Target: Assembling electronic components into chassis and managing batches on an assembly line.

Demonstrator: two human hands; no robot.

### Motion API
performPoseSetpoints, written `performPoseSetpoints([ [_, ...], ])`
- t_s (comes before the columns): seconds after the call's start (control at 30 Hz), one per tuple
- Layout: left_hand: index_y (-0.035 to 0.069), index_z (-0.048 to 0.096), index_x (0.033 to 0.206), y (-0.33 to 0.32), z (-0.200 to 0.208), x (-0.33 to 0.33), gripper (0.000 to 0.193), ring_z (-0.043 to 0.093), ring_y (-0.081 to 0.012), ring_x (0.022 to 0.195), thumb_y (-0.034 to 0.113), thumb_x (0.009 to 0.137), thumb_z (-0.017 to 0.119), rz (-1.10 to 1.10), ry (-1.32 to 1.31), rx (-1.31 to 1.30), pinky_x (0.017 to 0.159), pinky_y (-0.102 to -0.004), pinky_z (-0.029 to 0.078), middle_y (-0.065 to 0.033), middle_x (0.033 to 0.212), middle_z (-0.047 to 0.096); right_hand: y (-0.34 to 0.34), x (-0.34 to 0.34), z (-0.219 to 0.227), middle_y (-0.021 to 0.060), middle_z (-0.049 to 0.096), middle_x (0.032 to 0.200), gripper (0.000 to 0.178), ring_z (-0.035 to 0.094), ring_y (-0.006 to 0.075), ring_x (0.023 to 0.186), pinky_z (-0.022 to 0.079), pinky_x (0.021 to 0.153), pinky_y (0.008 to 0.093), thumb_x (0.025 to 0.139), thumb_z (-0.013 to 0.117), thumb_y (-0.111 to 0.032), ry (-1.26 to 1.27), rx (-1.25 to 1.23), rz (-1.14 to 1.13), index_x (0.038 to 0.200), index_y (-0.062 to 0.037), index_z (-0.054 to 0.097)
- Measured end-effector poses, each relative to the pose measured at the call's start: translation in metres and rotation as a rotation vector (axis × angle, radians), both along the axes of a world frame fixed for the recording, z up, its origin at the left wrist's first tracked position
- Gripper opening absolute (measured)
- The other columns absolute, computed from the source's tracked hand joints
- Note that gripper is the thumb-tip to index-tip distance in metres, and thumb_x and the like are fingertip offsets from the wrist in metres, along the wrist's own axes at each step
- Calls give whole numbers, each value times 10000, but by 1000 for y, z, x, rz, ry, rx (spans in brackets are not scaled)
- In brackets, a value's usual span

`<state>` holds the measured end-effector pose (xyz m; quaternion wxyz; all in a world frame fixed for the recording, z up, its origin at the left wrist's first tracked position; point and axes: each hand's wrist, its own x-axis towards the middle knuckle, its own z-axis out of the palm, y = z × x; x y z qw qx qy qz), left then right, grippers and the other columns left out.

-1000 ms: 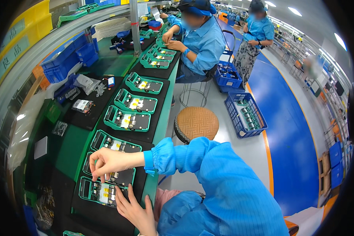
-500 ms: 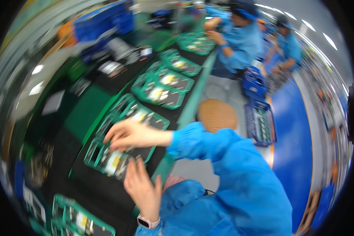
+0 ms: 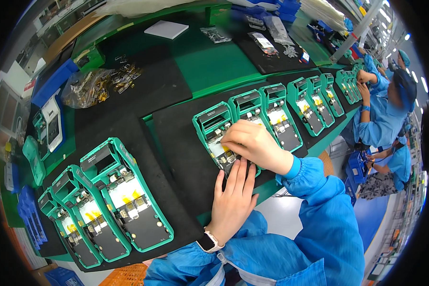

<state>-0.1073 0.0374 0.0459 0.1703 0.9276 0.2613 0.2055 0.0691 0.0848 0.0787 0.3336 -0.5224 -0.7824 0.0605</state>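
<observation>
Several green device housings with exposed circuit boards lie in a row on black mats. My right hand (image 3: 258, 144) is over the nearest housing of the middle group, a green housing (image 3: 199, 125). Its thumb and fingertips are pinched together at the inner board, beside a white and yellow patch. What they hold, if anything, is too small to make out. My left hand (image 3: 233, 198), with a watch on the wrist, rests its outstretched fingers at the lower end of the same housing, just below the right hand. The two hands partly cover that housing and its neighbour, another green housing (image 3: 247, 101).
Three more opened housings (image 3: 150, 220) stand at the left. Behind them are a clear bag (image 3: 86, 88) of small metal parts, loose parts (image 3: 127, 76) and a blue bin (image 3: 56, 82). A white pad (image 3: 167, 29) lies farther back. A co-worker (image 3: 383, 114) sits at the right.
The view has turned and sharpened, bringing more of the left side of the bench into sight. My left fingers now lie at the housing's lower end; my right fingertips are pinched at its board.
</observation>
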Motion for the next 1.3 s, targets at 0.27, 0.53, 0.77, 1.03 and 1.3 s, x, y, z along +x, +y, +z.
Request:
performPoseSetpoints([
  [0.27,47,507,1365,1,-1,-2,672,394,-285,1374,295,784,735,-11,-37,-18,1102,-531,282,-180,1424,456,3,-10,-5,64,617,832,161,601,252,801,525,685,355,721,726,-29,-198,31,-33,863,-43,652],
  [0.53,41,523,1344,0,-4,-1,655,404,-294,1361,295,780,737,-26,-68,-10,1099,-535,288,-184,1402,473,1,-12,-6,54,608,832,193,595,245,794,529,664,353,701,734,-27,-286,58,-17,869,-43,639],
  [0.77,39,539,1320,1,-5,-2,636,420,-294,1345,292,774,743,-25,-84,-13,1098,-534,297,-179,1379,495,1,-15,-6,58,576,816,167,588,242,798,531,657,346,701,705,-31,-274,76,-6,833,-39,604],
  [1.03,43,546,1311,1,-7,-3,618,427,-290,1340,292,778,737,-23,-89,-21,1107,-531,286,-167,1361,513,2,-19,-2,70,599,836,175,603,254,813,534,687,348,710,731,-30,-336,34,-19,858,-27,639],
  [1.3,47,520,1354,0,-6,-2,646,418,-278,1361,295,792,721,-16,-88,-16,1119,-520,268,-158,1386,503,6,-17,2,67,580,881,113,579,251,886,523,743,348,727,658,-47,-243,-69,21,837,-30,636],
])
